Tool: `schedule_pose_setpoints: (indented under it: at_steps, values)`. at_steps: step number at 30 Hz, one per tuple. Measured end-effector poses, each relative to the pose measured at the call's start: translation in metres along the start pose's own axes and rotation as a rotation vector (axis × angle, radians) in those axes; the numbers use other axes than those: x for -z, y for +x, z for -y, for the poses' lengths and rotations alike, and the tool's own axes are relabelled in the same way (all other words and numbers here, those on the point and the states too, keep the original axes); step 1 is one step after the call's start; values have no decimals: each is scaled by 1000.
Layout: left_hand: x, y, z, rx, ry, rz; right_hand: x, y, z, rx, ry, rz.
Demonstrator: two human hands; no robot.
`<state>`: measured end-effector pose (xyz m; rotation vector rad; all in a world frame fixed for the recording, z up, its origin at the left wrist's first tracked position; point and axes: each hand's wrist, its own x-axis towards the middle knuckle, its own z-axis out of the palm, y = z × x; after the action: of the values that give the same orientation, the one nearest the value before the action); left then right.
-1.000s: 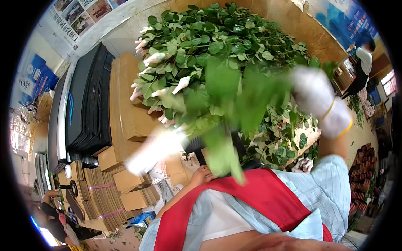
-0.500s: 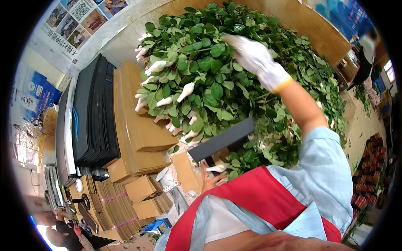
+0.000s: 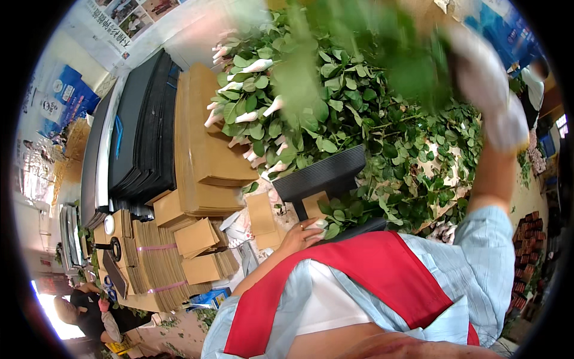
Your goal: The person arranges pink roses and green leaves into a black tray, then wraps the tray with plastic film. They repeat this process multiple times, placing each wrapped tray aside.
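High at the right, my right hand (image 3: 487,90) in a white glove is smeared by motion and closed on a leafy rose stem (image 3: 371,48). The stem's leaves trail leftward as a green blur, above the large pile of cut roses (image 3: 353,102). Many buds in that pile wear pale sleeves (image 3: 258,66). Close to my chest, my bare left hand (image 3: 299,237), with a ring on it, has its fingers closed around a white-sleeved rose bud (image 3: 320,224). That rose lies in a black corrugated holder (image 3: 323,173), beside a small piece of cardboard (image 3: 314,205).
Left of the roses stand stacked brown cardboard sheets (image 3: 203,137) and black corrugated sheets (image 3: 143,131). Nearer are bundled small cardboard pieces (image 3: 158,257), a tape roll (image 3: 109,225) and a blue box (image 3: 209,298). Another person (image 3: 89,311) is at the lower left.
My right hand has swung right from the pile and now carries a leafy rose stem. My left hand now shows more fully at the bud. The whole view has shifted a little.
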<state>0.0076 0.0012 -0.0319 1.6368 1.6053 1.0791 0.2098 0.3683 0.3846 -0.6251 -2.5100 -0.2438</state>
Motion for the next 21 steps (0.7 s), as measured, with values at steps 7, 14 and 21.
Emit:
schedule_pose_setpoints:
  at_steps: [7,14,21]
  values:
    - [3,17,-8,40,173,125,-235,-288,31,-14,61,1115]
    - [42,59,-28,-51,377,357,-188,25,52,-107,424,-110]
    - [21,49,-12,103,200,288,-270,176,42,37,132,317]
